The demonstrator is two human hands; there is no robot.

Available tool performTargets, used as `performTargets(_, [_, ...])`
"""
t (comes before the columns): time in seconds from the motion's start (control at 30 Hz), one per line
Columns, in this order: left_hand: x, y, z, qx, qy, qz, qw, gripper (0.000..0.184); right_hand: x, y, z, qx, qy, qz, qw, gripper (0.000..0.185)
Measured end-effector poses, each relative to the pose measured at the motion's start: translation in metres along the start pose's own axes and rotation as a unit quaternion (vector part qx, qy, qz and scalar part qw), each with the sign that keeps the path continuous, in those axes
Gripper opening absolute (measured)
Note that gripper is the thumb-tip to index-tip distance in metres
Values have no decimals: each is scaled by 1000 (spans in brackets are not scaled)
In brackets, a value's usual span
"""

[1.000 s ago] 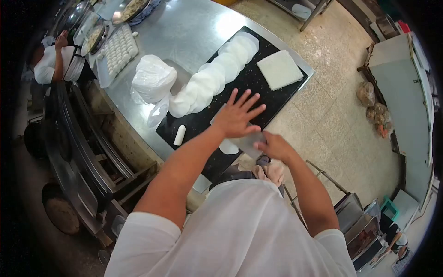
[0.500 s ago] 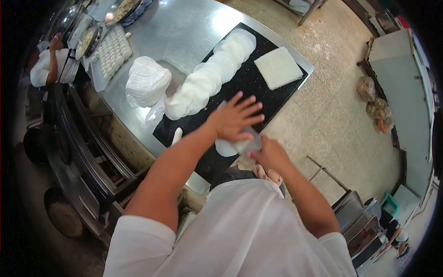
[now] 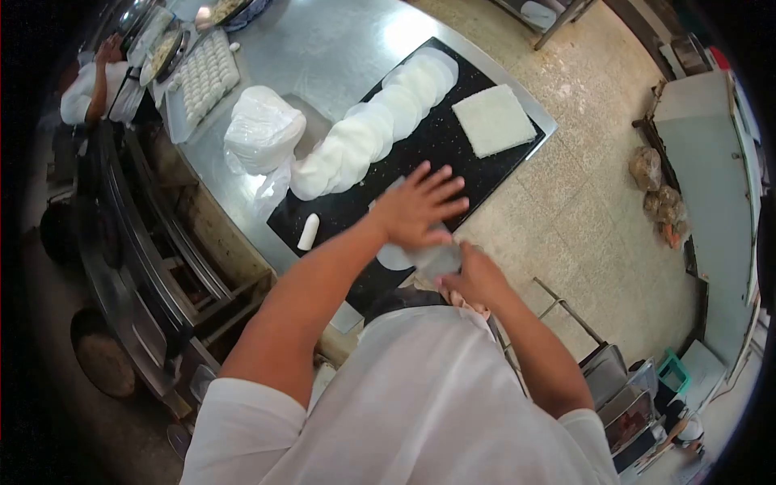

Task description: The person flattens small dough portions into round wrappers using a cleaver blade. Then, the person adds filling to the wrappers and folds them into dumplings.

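Note:
My left hand [image 3: 416, 212] is spread flat over the black board [image 3: 440, 174], fingers apart. Closed near the board's front edge, my right hand [image 3: 478, 273] grips a grey flat-bladed tool [image 3: 436, 263], blurred by motion. The heel of my left hand is close to the blade; whether it touches is unclear. A thin white dough round [image 3: 394, 257] lies partly hidden beneath my hands. Beyond them, overlapping thin white dough rounds [image 3: 356, 145] form a long row. A short white dough roll [image 3: 308, 232] lies at the board's left edge.
A plastic-wrapped white bundle [image 3: 263, 133] and a tray of small white dough pieces [image 3: 204, 81] rest on the metal table [image 3: 315, 52]. At the board's right corner lies a folded white cloth [image 3: 495, 121]. A co-worker [image 3: 101, 93] is at far left.
The view has shifted slightly, and more of the dough roll shows. My left hand stays spread. My right hand keeps hold of the blurred tool, with little visible displacement.

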State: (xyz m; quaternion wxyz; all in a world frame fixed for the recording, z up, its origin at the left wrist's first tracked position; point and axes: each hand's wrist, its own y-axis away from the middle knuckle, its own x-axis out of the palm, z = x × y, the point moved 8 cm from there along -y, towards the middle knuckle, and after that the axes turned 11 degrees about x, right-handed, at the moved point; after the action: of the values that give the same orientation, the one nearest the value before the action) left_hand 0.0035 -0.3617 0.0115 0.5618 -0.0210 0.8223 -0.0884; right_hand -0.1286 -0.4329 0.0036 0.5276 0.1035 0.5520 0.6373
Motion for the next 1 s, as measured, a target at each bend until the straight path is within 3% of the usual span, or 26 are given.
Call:
performTargets(0.03, [6, 9, -26, -4, -4, 13, 1000, 68, 28, 8, -22, -2, 6, 9, 1000, 77])
performTargets(0.1, [18, 12, -65, 11, 17, 33, 999, 67, 60, 14, -54, -142, -48, -130, 980, 83])
performTargets(0.13, [25, 7, -69, 41, 37, 51, 997, 66, 40, 11, -37, -137, -50, -131, 981, 83])
performTargets(0.2, [27, 0, -59, 72, 44, 49, 995, 64, 29, 16, -42, 43, -63, -12, 997, 90])
performTargets(0.33, [-4, -26, 2, 30, -50, 7, 998, 63, -30, -13, -6, -13, 27, -68, 997, 69])
performTargets(0.43, [-10, -25, 27, -3, -59, 3, 998, 70, -37, -21, 7, -28, 20, -102, 994, 70])
performTargets(0.57, [17, 16, -47, -7, 20, 24, 999, 69, 38, 10, -32, -94, -18, -54, 994, 73])
performTargets(0.63, [22, -1, -45, 27, 15, 38, 999, 68, 31, 27, -34, -158, -79, -198, 964, 70])
performTargets(0.67, [28, -7, -59, 62, 19, 55, 996, 68, 30, 26, -40, -147, -79, -188, 968, 70])
performTargets(0.73, [22, -20, -48, 76, -1, 20, 997, 67, 14, 10, -45, 39, -48, -50, 997, 68])
performTargets(0.87, [-5, -41, 3, 17, -68, -6, 998, 67, -39, -16, -19, -18, -3, -101, 995, 67])
performTargets(1.0, [-4, -20, 1, -7, -37, -36, 999, 72, -16, -6, -17, -25, -24, -132, 991, 65])
